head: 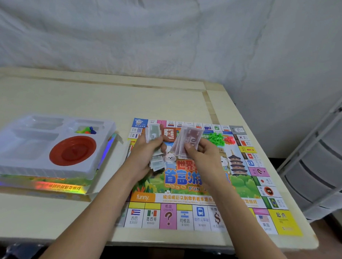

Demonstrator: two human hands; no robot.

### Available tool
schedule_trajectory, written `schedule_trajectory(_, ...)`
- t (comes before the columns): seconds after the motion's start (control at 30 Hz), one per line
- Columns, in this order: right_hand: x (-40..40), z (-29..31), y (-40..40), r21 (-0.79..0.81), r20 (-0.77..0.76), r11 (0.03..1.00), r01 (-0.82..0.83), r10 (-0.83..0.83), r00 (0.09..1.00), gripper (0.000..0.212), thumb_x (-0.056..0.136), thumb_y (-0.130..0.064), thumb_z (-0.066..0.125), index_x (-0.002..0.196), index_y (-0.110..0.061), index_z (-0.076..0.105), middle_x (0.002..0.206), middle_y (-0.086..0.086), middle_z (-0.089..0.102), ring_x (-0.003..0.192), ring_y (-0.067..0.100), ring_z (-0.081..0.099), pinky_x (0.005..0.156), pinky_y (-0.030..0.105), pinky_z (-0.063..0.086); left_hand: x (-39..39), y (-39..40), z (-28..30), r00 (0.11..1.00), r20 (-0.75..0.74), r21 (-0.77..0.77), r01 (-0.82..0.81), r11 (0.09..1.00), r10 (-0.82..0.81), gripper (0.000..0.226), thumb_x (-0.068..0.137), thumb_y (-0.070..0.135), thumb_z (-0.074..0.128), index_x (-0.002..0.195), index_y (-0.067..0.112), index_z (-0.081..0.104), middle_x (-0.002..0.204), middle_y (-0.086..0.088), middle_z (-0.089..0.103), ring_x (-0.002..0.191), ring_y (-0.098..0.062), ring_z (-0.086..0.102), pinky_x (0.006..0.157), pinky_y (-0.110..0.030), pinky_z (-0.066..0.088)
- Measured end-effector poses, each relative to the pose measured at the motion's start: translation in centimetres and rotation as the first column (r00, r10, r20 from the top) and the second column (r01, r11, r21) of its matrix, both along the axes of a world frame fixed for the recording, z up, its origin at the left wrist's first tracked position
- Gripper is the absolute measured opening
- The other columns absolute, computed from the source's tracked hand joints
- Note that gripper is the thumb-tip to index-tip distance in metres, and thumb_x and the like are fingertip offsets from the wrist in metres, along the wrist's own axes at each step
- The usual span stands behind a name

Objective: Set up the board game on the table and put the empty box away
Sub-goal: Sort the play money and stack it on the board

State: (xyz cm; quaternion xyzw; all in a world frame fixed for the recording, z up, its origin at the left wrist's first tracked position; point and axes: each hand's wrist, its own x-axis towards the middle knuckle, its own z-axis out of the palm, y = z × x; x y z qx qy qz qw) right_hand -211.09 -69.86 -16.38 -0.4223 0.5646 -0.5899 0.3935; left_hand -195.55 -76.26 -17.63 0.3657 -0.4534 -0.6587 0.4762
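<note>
A colourful game board lies flat on the right half of the table. Above its middle my left hand grips a stack of greenish paper money. My right hand holds a fan of reddish paper money. Green houses and red pieces lie heaped near the board's far edge, and a small card deck sits between the two hands. At the left the shiny game box carries a white plastic tray with a red dish and coloured pawns.
The cream table ends close to me and at the right, where the board reaches the edge. A white wire rack stands beside the table on the right. A pale cloth hangs behind.
</note>
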Motion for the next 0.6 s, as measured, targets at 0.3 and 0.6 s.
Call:
schedule_trajectory(0.3,2.5,-2.6,-0.3,0.064,-0.388,0.997,-0.036,0.059,0.920,0.022,0.095,-0.007,0.054,0.113,-0.017,0.062,0.103,-0.005,0.068,0.096,0.013,0.063,0.081,0.027,0.051,-1.3,1.5,-0.3,0.974,0.140,-0.181,-0.150,0.972,0.176,0.024,0.096,0.044,0.057,0.102,0.021,0.060,0.069,0.010,0.063,0.062,-0.009,0.062,0.056,-0.030,0.051)
schedule_trajectory(0.6,3.2,-2.4,0.0,0.012,-0.518,0.999,-0.033,0.035,0.855,0.018,0.098,-0.004,0.050,0.112,-0.011,0.057,0.093,-0.007,0.058,0.078,0.002,0.052,0.062,0.000,0.037,-1.8,2.3,0.1,0.961,0.189,-0.221,-0.159,0.962,0.202,0.004,0.097,0.023,0.060,0.100,0.024,0.061,0.091,0.006,0.071,0.082,-0.005,0.071,0.063,-0.018,0.053)
